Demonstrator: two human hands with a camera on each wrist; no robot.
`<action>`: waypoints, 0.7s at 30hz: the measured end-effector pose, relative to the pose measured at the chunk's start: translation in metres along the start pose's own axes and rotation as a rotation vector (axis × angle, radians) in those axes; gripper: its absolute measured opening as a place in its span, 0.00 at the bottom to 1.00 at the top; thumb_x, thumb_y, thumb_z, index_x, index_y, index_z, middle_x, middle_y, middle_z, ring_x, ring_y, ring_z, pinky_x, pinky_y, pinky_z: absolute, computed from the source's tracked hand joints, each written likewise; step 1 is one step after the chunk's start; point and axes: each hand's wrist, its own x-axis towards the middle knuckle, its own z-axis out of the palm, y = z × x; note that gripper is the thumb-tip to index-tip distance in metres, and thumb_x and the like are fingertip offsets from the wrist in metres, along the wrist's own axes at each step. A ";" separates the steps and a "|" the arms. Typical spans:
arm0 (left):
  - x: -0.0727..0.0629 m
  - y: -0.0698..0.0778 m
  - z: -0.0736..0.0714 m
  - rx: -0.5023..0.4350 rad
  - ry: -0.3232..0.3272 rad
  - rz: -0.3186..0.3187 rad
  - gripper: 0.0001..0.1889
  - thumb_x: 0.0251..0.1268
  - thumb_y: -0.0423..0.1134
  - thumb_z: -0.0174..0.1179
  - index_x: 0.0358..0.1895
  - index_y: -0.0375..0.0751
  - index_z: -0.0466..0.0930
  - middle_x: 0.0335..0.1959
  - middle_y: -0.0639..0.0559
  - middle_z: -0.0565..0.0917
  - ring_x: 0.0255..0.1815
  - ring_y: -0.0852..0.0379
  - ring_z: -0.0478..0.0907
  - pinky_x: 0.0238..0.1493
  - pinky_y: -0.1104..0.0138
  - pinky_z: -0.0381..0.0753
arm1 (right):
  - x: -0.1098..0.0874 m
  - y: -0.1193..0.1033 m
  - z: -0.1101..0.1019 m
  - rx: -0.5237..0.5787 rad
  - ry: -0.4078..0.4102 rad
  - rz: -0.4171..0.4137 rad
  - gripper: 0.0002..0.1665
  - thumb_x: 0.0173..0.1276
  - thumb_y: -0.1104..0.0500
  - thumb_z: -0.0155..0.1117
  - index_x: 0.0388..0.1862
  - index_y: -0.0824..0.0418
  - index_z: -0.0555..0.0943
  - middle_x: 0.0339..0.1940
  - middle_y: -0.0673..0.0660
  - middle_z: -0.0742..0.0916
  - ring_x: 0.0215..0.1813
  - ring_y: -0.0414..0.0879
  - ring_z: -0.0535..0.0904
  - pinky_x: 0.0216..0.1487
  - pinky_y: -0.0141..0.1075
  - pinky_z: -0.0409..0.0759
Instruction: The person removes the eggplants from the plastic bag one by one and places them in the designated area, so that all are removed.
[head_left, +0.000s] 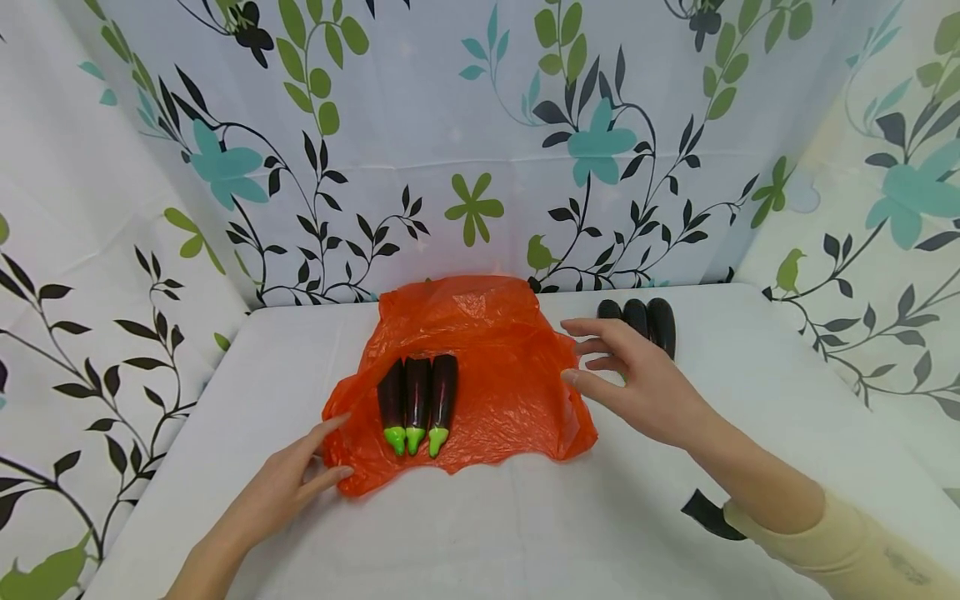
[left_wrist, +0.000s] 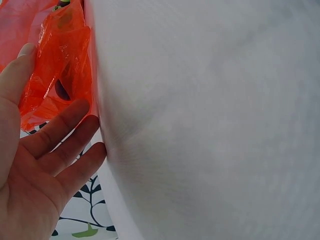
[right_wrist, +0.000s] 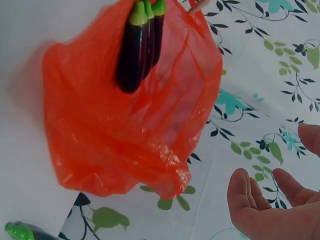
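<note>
A red-orange plastic bag lies spread on the white table. Three dark purple eggplants with bright green stems rest side by side on its left part. At the bag's left edge is my left hand, its fingers extended and thumb apart; in the left wrist view the fingers lie beside the bag, and whether they touch it is hard to tell. My right hand hovers by the bag's right edge, fingers spread and holding nothing. The right wrist view shows the same right hand apart from the bag.
Behind the right hand, more eggplants stand grouped at the table's back right, partly hidden. A small black strip lies near the right sleeve. A leaf-patterned curtain borders the table at the back and sides.
</note>
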 end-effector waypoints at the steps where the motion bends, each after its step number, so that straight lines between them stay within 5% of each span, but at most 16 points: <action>1: 0.000 0.000 0.000 0.000 0.000 0.001 0.38 0.61 0.56 0.65 0.72 0.47 0.64 0.38 0.57 0.76 0.38 0.58 0.72 0.40 0.65 0.78 | 0.000 -0.001 0.003 0.004 -0.007 -0.009 0.30 0.67 0.57 0.68 0.67 0.57 0.72 0.63 0.54 0.77 0.57 0.50 0.78 0.52 0.32 0.79; 9: 0.000 -0.001 0.000 0.006 0.006 0.010 0.37 0.61 0.55 0.65 0.71 0.46 0.65 0.38 0.57 0.76 0.38 0.58 0.72 0.39 0.65 0.78 | 0.000 -0.007 0.020 0.032 -0.049 -0.011 0.30 0.67 0.54 0.68 0.66 0.54 0.73 0.60 0.51 0.79 0.55 0.46 0.79 0.55 0.45 0.79; 21: 0.001 -0.001 0.000 0.002 -0.007 0.001 0.38 0.61 0.56 0.65 0.71 0.46 0.64 0.35 0.58 0.74 0.37 0.58 0.72 0.38 0.65 0.77 | 0.009 -0.004 0.053 0.050 -0.179 -0.038 0.31 0.67 0.51 0.68 0.67 0.53 0.72 0.62 0.49 0.79 0.56 0.46 0.77 0.56 0.44 0.77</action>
